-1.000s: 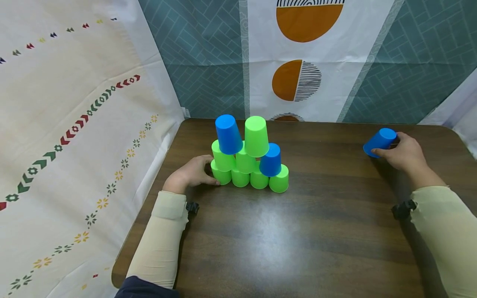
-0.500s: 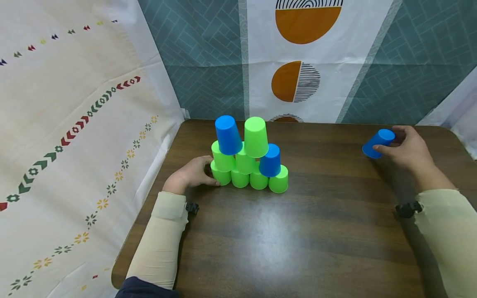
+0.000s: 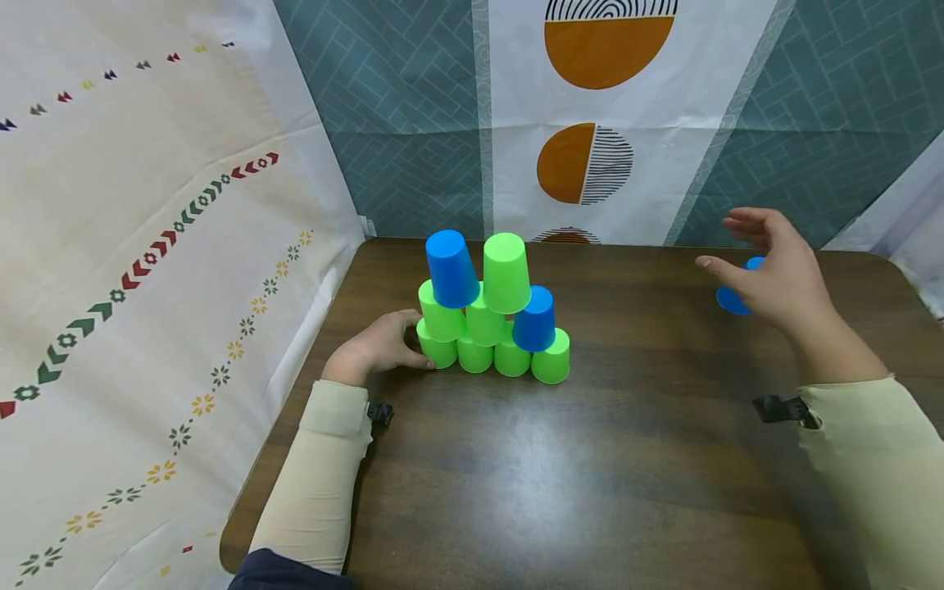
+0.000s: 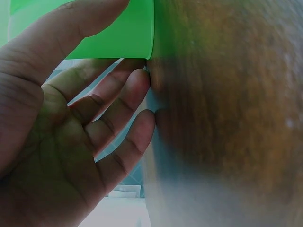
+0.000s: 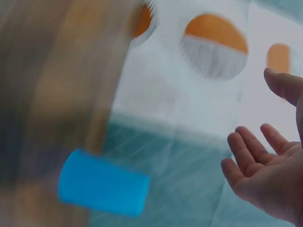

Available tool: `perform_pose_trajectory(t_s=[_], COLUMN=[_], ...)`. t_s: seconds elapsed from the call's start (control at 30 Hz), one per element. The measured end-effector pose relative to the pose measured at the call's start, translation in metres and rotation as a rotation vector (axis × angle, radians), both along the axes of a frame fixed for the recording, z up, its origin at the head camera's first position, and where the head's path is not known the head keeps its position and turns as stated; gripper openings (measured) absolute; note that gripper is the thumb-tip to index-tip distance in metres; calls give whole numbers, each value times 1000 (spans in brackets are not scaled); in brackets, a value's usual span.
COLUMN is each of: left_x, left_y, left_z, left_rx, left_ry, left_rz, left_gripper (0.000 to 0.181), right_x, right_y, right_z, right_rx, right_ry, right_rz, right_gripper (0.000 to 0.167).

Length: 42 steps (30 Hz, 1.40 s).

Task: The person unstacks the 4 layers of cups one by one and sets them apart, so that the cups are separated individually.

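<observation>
An upside-down cup pyramid stands on the table. Its bottom row is several green cups, including the leftmost green cup. Above are two green cups and a blue cup. On top are a blue cup and a green cup. My left hand holds the leftmost bottom cup, thumb in front and fingers behind; in the left wrist view, fingertips meet the table. My right hand is raised with nothing in it, fingers spread. Behind it, another blue cup stands on the table, partly hidden in the head view.
The brown wooden table ends just behind the cups. A patterned teal and white cloth hangs at the back. A white embroidered cloth hangs along the left side.
My right hand has let go of the blue cup at the right and lifted up and to the left. The left hand and the pyramid have kept their places.
</observation>
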<state>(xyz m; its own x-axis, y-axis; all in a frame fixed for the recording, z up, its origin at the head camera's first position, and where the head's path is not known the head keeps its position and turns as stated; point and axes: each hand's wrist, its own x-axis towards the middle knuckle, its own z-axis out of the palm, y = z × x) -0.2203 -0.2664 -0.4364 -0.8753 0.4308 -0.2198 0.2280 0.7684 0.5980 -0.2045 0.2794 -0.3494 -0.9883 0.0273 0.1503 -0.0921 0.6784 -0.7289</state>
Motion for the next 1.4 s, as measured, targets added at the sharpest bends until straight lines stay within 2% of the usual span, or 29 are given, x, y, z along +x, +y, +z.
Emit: perform_pose_trajectory(t_s=[0.17, 0.33, 0.5, 0.8, 0.97, 1.13, 1.4], left_x=[1, 2, 2, 0, 0, 1, -1], left_y=[0, 0, -1, -3, -3, -3, -2], left_z=[2, 2, 0, -3, -3, -2, -1], left_rx=[-3, -8, -1, 10, 15, 19, 13], left_ry=[-1, 0, -2, -9, -15, -9, -5], left_rz=[6, 5, 5, 8, 11, 1, -13], left_gripper=[72, 73, 71, 69, 68, 67, 66], right_x=[4, 8, 8, 9, 10, 9, 12], right_y=[-37, -67, -94, -137, -157, -175, -198], right_z=[16, 24, 27, 31, 28, 26, 28], right_rx=[-31, -70, -83, -108, -139, -151, -123], right_ry=[64, 96, 86, 122, 114, 109, 65], right_rz=[121, 200, 258, 387, 461, 490, 480], right_gripper=[79, 75, 76, 72, 70, 71, 77])
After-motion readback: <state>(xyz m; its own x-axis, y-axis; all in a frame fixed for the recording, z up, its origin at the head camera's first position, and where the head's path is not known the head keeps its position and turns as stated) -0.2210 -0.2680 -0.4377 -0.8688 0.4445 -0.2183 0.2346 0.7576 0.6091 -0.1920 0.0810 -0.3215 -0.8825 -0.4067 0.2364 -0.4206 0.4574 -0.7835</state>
